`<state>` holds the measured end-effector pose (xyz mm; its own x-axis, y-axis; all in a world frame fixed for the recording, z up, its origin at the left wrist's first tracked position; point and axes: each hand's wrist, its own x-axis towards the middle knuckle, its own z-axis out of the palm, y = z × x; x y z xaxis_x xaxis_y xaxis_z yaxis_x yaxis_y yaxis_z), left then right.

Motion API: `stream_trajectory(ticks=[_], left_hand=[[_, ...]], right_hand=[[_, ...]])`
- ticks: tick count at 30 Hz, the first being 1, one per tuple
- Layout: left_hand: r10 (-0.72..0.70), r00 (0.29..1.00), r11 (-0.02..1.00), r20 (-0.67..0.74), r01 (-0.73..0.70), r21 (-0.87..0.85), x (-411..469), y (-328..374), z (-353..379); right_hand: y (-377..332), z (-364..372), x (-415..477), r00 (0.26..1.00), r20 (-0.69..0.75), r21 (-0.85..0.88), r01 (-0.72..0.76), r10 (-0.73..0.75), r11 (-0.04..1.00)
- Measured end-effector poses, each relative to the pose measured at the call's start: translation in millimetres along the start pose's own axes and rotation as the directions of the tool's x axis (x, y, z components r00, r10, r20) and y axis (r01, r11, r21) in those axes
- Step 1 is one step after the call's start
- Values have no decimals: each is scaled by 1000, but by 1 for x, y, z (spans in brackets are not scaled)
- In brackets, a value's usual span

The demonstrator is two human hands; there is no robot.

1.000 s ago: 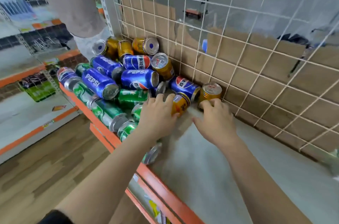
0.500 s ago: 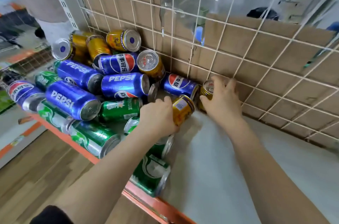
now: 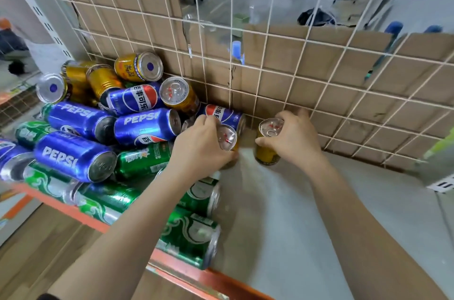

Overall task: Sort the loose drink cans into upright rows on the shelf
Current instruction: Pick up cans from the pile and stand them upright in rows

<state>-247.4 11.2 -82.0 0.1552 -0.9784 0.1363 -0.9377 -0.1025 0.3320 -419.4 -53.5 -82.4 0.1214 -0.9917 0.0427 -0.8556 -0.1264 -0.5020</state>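
A heap of loose cans lies on the left of the grey shelf: blue Pepsi cans, green cans and gold cans. My left hand grips a gold can at the heap's right edge, its silver top tilted toward me. My right hand grips another gold can, which stands upright on the shelf close to the wire back. A blue Pepsi can lies on its side just behind my left hand.
A white wire grid backed by cardboard closes the rear of the shelf. An orange rail runs along the front edge, with green cans lying against it. Wooden floor shows below at the left. A white shelf upright stands at the back left.
My right hand has stood its gold can upright near the wire back. My left hand has lifted its gold can so the top faces up. The camera moved closer.
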Motion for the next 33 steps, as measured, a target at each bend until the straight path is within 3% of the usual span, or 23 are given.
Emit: stream_trajectory(ticks=[5,11,23,33], left_hand=[[131,990,985,50,-136,107,2,21,3],[316,949,948,-6,-316,30,-1,82,1],[598,801,802,33,-597,-27,-96,300,34],[681,732,707,26,-648,-282,-219,478,98]], right_hand=[[16,-21,-28,998,-42,-26,-58,57,998],[50,-63,-70,981,-140,-56,-144,135,988],[204,-180,-225,847,-391,-30,-402,359,915],[352,-271,-370,743,-472,68,-507,475,859]])
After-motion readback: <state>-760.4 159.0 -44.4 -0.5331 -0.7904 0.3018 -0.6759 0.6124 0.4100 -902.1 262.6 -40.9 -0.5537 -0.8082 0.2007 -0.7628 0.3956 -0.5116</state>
